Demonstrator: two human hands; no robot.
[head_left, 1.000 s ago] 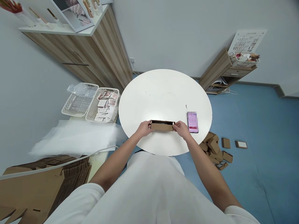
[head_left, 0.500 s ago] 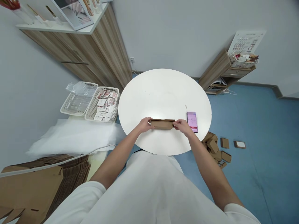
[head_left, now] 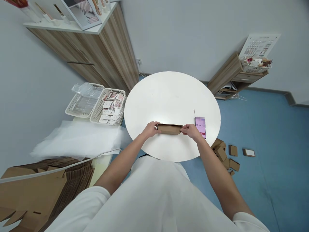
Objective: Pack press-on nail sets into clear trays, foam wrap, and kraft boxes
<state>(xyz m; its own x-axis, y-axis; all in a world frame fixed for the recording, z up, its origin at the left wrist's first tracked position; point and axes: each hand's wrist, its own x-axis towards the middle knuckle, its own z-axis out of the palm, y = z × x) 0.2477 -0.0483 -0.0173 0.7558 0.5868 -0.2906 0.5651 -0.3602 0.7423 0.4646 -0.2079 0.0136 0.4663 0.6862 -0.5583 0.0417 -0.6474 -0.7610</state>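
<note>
A brown cardboard box point(head_left: 169, 129) is between my two hands, over the near half of the round white table point(head_left: 169, 93). My left hand point(head_left: 151, 129) grips its left end, thumb on the near side and fingers at the back. At the right end, my right hand point(head_left: 189, 130) pinches the corner between thumb and fingers. One long face of the box is turned up towards me, with a dark gap along its far edge. Just right of my right hand lies a phone point(head_left: 201, 127) with a pink-purple screen.
Left of the table stand a white basket of printed cards point(head_left: 109, 108) and a basket of clear plastic packs point(head_left: 83, 104). White foam sheets point(head_left: 79, 137) lie nearer, above stacked flat cardboard point(head_left: 31, 190). Folded cardboard boxes point(head_left: 220, 151) are piled on the floor at right.
The whole view has shifted slightly, so everything sits a little further right. Both hands keep their hold on the box, with hardly any change in their grip.
</note>
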